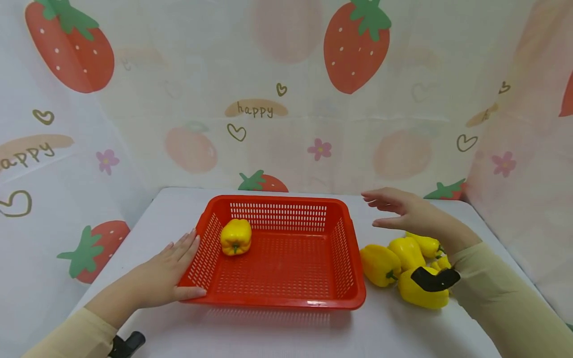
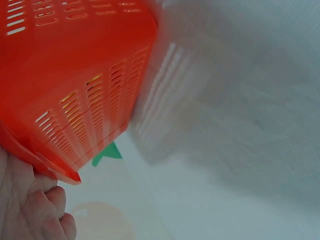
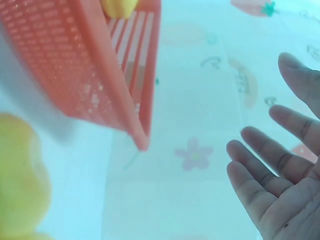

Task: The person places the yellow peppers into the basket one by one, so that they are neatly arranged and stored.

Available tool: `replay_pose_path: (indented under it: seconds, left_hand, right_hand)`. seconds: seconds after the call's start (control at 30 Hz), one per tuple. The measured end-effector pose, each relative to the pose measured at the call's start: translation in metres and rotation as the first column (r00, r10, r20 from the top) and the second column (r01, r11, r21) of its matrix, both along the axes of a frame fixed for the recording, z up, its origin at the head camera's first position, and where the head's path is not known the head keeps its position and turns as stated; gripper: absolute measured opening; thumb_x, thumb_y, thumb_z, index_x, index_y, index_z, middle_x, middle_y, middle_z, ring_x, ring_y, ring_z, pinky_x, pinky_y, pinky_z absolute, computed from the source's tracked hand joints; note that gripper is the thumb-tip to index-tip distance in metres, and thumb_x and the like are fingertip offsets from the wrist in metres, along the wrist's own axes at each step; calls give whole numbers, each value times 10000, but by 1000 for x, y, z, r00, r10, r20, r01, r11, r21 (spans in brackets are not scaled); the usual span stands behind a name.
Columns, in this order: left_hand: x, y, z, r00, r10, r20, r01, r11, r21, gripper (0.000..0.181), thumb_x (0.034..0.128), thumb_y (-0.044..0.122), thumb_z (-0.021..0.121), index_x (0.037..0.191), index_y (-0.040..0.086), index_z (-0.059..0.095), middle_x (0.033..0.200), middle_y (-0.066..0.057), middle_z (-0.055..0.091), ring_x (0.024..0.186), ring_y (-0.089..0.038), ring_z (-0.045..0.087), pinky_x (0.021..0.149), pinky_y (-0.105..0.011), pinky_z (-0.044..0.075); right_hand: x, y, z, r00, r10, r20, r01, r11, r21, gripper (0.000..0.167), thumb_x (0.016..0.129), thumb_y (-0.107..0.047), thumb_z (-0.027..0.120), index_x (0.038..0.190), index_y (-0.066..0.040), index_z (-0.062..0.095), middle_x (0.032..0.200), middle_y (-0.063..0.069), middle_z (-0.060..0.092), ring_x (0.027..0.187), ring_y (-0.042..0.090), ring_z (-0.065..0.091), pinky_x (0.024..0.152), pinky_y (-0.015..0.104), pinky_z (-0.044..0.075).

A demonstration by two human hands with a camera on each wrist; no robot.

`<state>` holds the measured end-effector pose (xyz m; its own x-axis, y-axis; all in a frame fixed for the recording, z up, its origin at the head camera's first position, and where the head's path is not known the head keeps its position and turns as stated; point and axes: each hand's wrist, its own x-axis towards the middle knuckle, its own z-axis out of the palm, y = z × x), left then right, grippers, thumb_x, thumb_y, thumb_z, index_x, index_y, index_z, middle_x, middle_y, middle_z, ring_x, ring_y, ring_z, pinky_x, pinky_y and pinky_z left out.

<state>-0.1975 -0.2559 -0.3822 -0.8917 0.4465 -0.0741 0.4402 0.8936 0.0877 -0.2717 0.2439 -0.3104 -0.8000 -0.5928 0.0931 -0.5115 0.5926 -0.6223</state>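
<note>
My left hand (image 1: 167, 271) rests against the left rim of a red plastic basket (image 1: 286, 302), its fingers stretched along the side and the thumb over the front left corner. From below, the left wrist view has the palm (image 2: 22, 205) beside the basket's rim (image 2: 45, 162). One yellow bell pepper (image 1: 236, 237) lies inside the basket at the left. Raised in the air past the basket's right back corner, my right hand (image 1: 409, 211) holds nothing. Its fingers are spread and apart from everything in the right wrist view.
Several yellow peppers (image 1: 407, 253) are grouped on the white table (image 1: 394, 330) right of the basket, partly hidden by the right forearm. A fabric backdrop (image 1: 286, 149) printed with strawberries encloses the table at the back and sides.
</note>
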Motion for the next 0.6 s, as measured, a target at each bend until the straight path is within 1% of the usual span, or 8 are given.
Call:
replay_pose_path:
  seconds: [0.1,0.17,0.23,0.3,0.37,0.4,0.53,0.6]
  left_hand:
    - [-1,-1,-3,1000,5,-3,-5,1000,0,1102,721,749,480,1445,-14,153,1504,-202,123,1357,-376,166,1066,-548,192]
    - [-2,-2,-5,1000,8,1,-8,1000,2,1095,723,737,498,1446,-10,152,1507,-194,120,1359,-372,165,1068,-546,190]
    - [-2,-2,-6,1000,10,5,-10,1000,4,1093,722,730,510,1448,-5,152,1509,-187,118,1360,-367,164,1070,-544,188]
    - [-3,-2,-7,1000,13,8,-13,1000,8,1094,719,730,514,1449,1,152,1511,-181,119,1362,-362,163,1071,-541,186]
    - [-3,-2,-6,1000,11,9,-11,1000,11,1094,720,727,516,1449,-2,149,1509,-184,120,1361,-365,163,1070,-544,187]
    - [-3,-2,-6,1000,8,9,-8,1000,12,1096,720,728,514,1448,-5,149,1508,-188,122,1359,-369,164,1068,-547,188]
    - [-3,-2,-5,1000,5,4,-5,1000,14,1099,721,732,507,1447,-11,146,1506,-193,123,1357,-372,164,1064,-551,194]
    - [-3,-2,-6,1000,8,2,-8,1000,14,1103,717,740,500,1447,-8,148,1508,-188,123,1358,-369,164,1065,-548,195]
  right_hand:
    - [4,13,-2,1000,-20,-14,19,1000,-8,587,846,-276,657,1365,-158,409,1331,59,456,1205,257,461,986,427,376]
    - [6,22,-4,999,-37,-19,36,999,-11,589,852,-265,651,1369,-138,400,1335,69,452,1213,261,452,988,377,379]
    - [9,30,-5,998,-63,-31,63,998,1,594,851,-273,651,1370,-133,399,1328,71,460,1207,262,459,976,271,398]
    - [12,37,-7,996,-86,-33,86,996,10,596,852,-280,647,1373,-134,396,1325,70,466,1203,260,462,955,163,384]
    - [15,45,-9,994,-102,-49,103,994,20,594,852,-281,647,1370,-130,400,1315,80,479,1191,253,474,917,81,357]
    - [17,48,-10,993,-108,-56,110,994,19,588,854,-275,647,1367,-124,404,1310,86,486,1187,239,479,905,61,346]
    - [25,62,-14,986,-140,-94,142,990,12,552,861,-247,641,1348,-96,428,1265,119,529,1119,5,506,878,47,358]
    - [28,70,-16,981,-165,-97,167,986,8,539,864,-231,639,1341,-82,434,1248,128,543,1082,-59,496,866,48,366]
